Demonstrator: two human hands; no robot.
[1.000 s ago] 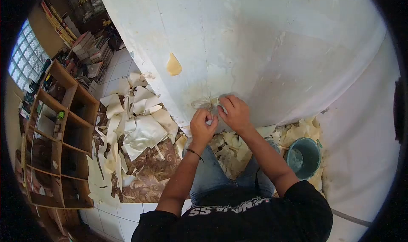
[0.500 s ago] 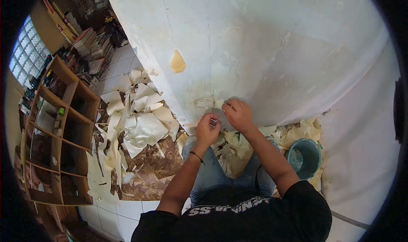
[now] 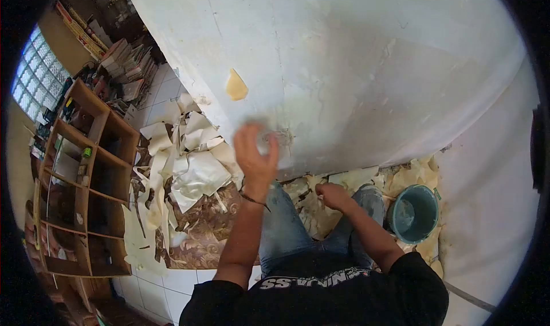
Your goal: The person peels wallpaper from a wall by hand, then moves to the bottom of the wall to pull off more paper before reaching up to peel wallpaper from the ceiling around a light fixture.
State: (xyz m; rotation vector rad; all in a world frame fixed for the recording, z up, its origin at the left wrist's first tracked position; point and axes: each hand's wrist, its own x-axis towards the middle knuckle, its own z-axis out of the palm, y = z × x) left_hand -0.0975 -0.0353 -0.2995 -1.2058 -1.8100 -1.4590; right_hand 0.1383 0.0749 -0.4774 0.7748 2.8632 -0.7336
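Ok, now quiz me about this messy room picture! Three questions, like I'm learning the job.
1. True or false: the left hand is up at the wall, higher than the right hand.
2. What stands on the floor beside the person's right leg? A) a teal bucket B) a ladder C) a chair
3. Fill in: the leftover patch on the wall is ___ in colour.
Key: 1 true; 2 A; 3 yellow.
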